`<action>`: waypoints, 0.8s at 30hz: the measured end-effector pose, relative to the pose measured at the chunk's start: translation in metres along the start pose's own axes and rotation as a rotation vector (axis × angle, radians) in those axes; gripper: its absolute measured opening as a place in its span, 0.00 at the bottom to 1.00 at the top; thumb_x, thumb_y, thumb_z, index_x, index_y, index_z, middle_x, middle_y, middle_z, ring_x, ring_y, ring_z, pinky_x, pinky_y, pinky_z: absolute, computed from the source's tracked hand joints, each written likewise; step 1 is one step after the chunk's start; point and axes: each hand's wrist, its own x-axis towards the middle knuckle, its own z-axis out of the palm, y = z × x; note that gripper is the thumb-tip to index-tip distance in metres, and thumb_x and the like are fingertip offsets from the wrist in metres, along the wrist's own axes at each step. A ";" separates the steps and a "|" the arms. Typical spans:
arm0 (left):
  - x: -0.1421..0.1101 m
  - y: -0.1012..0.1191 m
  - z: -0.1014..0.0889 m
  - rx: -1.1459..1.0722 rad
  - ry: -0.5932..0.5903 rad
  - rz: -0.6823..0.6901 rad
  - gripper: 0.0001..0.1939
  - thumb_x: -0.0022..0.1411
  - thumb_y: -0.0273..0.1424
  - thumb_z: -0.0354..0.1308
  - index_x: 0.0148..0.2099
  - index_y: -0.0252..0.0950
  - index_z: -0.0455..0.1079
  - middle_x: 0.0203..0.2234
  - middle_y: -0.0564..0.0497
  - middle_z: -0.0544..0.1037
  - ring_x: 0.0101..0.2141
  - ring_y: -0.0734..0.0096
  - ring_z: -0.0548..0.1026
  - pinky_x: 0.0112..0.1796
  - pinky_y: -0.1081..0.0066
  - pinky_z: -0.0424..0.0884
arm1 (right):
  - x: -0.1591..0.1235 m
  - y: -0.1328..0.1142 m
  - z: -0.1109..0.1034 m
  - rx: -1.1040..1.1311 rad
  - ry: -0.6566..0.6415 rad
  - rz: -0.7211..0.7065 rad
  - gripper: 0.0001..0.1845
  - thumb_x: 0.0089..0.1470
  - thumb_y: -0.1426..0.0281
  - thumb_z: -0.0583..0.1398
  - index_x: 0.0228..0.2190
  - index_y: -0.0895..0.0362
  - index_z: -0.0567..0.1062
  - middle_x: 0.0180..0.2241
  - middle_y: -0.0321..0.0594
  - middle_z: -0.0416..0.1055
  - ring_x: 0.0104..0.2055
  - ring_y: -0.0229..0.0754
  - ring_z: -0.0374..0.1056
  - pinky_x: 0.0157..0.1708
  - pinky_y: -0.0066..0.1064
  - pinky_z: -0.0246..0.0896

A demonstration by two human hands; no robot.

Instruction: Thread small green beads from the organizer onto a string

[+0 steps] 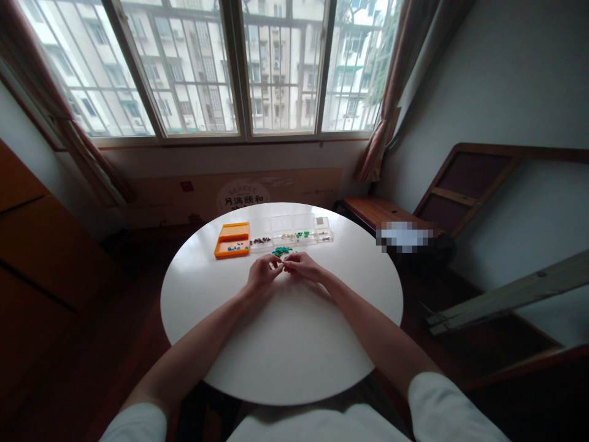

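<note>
My left hand [265, 269] and my right hand [301, 266] meet over the middle of the white round table [285, 344]. Their fingertips are pinched together around a tiny green piece [282, 263], mostly hidden by the fingers; its kind is too small to make out. Just beyond the fingers lies a small pile of green and blue pieces [281, 250]. Behind it, an orange box [232, 253] stands with its lid up and a few blue pieces inside. Beside that, clear plastic boxes [288, 224] hold dark, pale yellow and green pieces.
A window [280, 67] with bars outside spans the far wall, with curtains [380, 141] at its sides. To the right stands a wooden bench [372, 209] with a blurred-out white item. A long board [510, 294] leans at the right, and an orange cabinet [32, 233] is at the left.
</note>
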 end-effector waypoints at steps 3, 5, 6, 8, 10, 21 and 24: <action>0.000 0.000 0.000 -0.004 0.002 0.010 0.11 0.56 0.37 0.58 0.38 0.37 0.75 0.27 0.52 0.77 0.24 0.75 0.71 0.26 0.76 0.64 | 0.000 0.001 0.000 -0.001 -0.004 -0.006 0.18 0.43 0.58 0.65 0.26 0.62 0.76 0.22 0.39 0.70 0.25 0.35 0.64 0.27 0.28 0.59; 0.000 0.000 0.000 -0.012 -0.005 0.019 0.11 0.55 0.37 0.58 0.38 0.38 0.75 0.27 0.52 0.77 0.24 0.75 0.71 0.25 0.77 0.64 | 0.000 0.001 -0.001 0.001 -0.014 -0.010 0.18 0.43 0.58 0.65 0.26 0.62 0.76 0.21 0.38 0.70 0.25 0.35 0.64 0.27 0.28 0.58; 0.001 -0.001 0.001 -0.015 -0.011 0.022 0.11 0.55 0.36 0.58 0.38 0.37 0.75 0.27 0.52 0.77 0.24 0.75 0.71 0.25 0.77 0.65 | 0.001 0.002 -0.001 0.001 -0.018 -0.009 0.18 0.43 0.58 0.65 0.26 0.62 0.76 0.21 0.38 0.69 0.25 0.35 0.64 0.26 0.28 0.58; 0.001 -0.001 0.001 -0.019 -0.020 0.023 0.11 0.55 0.36 0.58 0.38 0.37 0.75 0.27 0.52 0.77 0.24 0.75 0.71 0.25 0.77 0.65 | 0.001 0.002 -0.001 -0.002 -0.017 -0.004 0.17 0.43 0.58 0.65 0.26 0.62 0.76 0.21 0.38 0.69 0.25 0.35 0.64 0.26 0.28 0.58; 0.001 -0.002 0.001 -0.022 -0.018 0.023 0.11 0.55 0.36 0.58 0.38 0.37 0.75 0.27 0.52 0.76 0.24 0.75 0.71 0.25 0.77 0.65 | 0.001 0.002 -0.001 -0.010 -0.010 -0.001 0.17 0.43 0.59 0.65 0.26 0.62 0.76 0.21 0.38 0.69 0.25 0.35 0.64 0.26 0.27 0.58; 0.001 -0.001 0.001 -0.030 -0.014 0.024 0.10 0.55 0.36 0.58 0.37 0.37 0.75 0.27 0.52 0.76 0.24 0.76 0.71 0.25 0.77 0.65 | 0.001 0.002 -0.001 -0.004 -0.022 -0.009 0.16 0.44 0.60 0.64 0.26 0.62 0.76 0.21 0.37 0.69 0.25 0.35 0.64 0.26 0.27 0.58; 0.001 -0.001 0.001 -0.027 -0.015 0.021 0.10 0.56 0.36 0.58 0.38 0.38 0.75 0.27 0.52 0.77 0.24 0.76 0.71 0.25 0.77 0.65 | 0.000 0.001 -0.001 -0.018 -0.015 -0.007 0.16 0.44 0.60 0.64 0.26 0.62 0.76 0.21 0.37 0.69 0.25 0.35 0.64 0.26 0.27 0.58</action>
